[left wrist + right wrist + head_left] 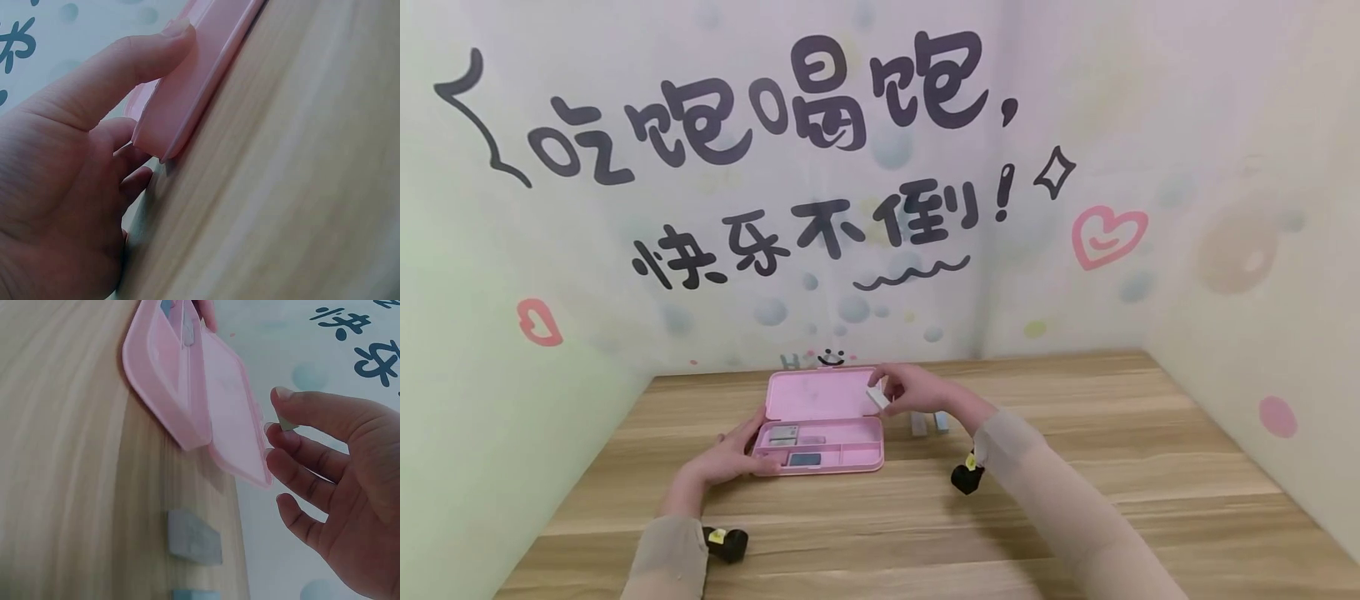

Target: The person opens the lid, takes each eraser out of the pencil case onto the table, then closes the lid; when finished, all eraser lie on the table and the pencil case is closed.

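Head view: the right hand [916, 388] is pinching a white block [877, 398] near the worktop's [1090, 433] far edge. The left hand [728, 457] is gripping the pink case [861, 455].

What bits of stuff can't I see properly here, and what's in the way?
- Head view: the pink box's near left corner, covered by the left hand.
- Head view: any marks on the grayish piece inside, too small to read.
- Right wrist view: most of the white block, hidden by the right hand pinching it.
- Right wrist view: the rest of the blue block, cut off by the bottom edge.
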A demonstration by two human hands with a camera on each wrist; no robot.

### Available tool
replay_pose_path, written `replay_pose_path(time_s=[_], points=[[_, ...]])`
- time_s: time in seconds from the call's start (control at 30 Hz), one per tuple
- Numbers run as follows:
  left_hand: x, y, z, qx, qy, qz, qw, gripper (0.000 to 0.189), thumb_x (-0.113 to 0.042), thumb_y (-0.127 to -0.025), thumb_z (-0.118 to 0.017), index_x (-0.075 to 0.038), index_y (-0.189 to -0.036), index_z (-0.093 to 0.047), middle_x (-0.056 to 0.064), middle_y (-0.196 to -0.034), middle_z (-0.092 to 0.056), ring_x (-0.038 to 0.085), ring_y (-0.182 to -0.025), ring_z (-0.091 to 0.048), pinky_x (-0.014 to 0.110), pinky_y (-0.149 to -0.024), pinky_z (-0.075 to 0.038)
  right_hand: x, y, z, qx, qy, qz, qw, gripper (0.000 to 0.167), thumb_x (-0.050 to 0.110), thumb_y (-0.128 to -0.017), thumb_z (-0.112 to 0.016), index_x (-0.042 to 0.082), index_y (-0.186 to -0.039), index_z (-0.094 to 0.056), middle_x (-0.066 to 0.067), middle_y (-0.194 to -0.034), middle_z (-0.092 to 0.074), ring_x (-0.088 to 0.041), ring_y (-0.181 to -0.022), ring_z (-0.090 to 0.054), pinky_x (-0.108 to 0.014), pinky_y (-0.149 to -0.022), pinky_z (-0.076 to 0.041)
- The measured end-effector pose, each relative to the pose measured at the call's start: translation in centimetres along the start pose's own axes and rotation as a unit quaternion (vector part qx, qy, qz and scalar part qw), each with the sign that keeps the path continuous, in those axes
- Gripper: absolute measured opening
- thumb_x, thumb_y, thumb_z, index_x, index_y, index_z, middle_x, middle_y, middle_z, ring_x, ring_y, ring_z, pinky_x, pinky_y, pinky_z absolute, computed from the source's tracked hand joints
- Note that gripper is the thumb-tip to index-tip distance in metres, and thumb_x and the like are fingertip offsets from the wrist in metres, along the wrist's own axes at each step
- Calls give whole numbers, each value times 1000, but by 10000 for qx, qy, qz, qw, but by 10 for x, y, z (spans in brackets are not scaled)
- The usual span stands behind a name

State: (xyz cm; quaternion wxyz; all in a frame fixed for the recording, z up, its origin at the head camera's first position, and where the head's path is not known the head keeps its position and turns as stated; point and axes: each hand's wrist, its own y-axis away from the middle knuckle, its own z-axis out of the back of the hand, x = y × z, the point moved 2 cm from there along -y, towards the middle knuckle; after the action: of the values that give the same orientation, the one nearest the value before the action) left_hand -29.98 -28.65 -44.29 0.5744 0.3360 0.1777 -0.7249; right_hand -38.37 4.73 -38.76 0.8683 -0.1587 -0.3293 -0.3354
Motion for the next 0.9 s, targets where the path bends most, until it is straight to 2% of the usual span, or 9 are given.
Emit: replay_pose_path(time_s=[0.23,0.5,0.7,0.9], points=[[-2,0,0,-5,-65,35,10000,114,-45,-77,-78,-10,-157,-4,24,-159,-7,46,-143,-2,65,-108,10,-15,20,1,-182,-283,4,9994,42,1,-82,-75,8,-118,-57,-4,-80,-57,-16,-72,-51,-28,-65,-46],[-2,0,1,12,-92,4,10000,112,-46,-78,-76,-11,-157,-4,23,-159,-7,47,-143,-1,66,-108,10,-33,41,4,-547,-525,-148,9970,42,3,-81,-77,7,-117,-56,-3,-80,-56,-16,-73,-50,-29,-67,-45],[-2,0,2,10,-35,-73,10000,112,-44,-79,-76,-10,-157,-3,23,-159,-6,47,-143,0,67,-107,11,-48,57,7,-873,-430,-414,9944,43,7,-80,-79,10,-115,-56,-1,-77,-57,-15,-73,-51,-28,-66,-45],[-4,0,1,11,-23,-126,9999,113,-43,-79,-77,-8,-156,-3,25,-159,-6,48,-143,-1,67,-106,10,-60,73,11,-995,-543,-367,9929,40,5,-79,-77,6,-114,-56,-1,-74,-55,-14,-70,-50,-28,-65,-45]])
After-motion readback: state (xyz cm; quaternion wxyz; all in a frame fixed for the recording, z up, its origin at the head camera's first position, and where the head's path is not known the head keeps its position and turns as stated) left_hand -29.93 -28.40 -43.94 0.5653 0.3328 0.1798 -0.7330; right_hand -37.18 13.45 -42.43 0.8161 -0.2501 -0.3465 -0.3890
